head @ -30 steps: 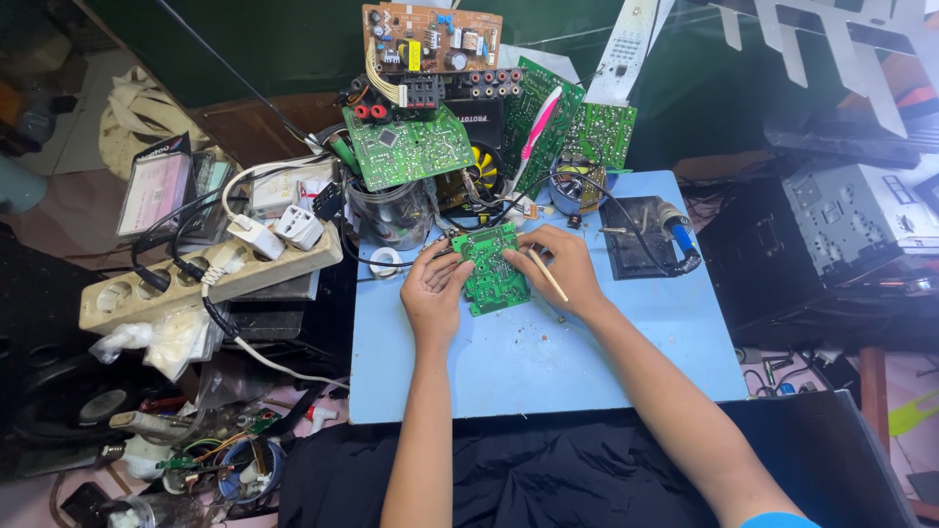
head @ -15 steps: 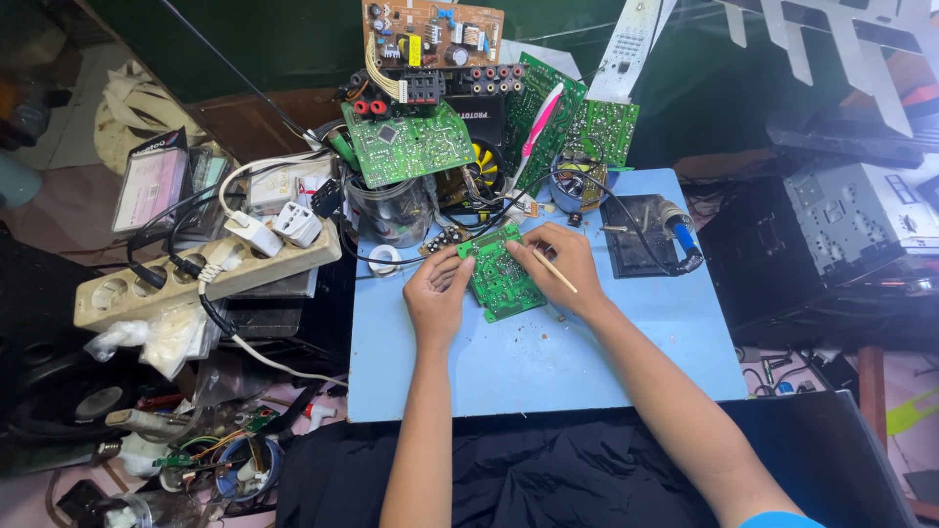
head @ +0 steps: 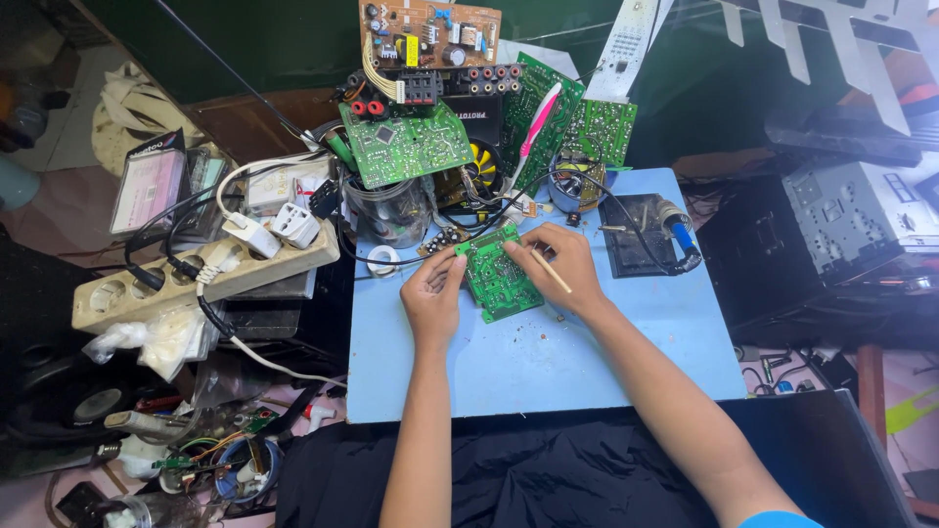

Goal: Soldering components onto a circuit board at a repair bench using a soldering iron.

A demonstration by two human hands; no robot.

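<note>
Holding as before: left hand [head: 433,298] clamped on circuit board [head: 499,279] | right hand [head: 562,269] grips stick [head: 550,270]

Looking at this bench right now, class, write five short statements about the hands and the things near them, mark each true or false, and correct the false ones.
1. Both hands touch the small green circuit board. True.
2. The right hand holds a thin pale stick. True.
3. The small green circuit board lies on a red mat. False: it is over a light blue mat.
4. The left hand holds the soldering iron. False: the iron, with its blue grip, lies on its stand to the right of the hands, untouched.
5. A beige power strip lies to the left of the mat. True.
</note>
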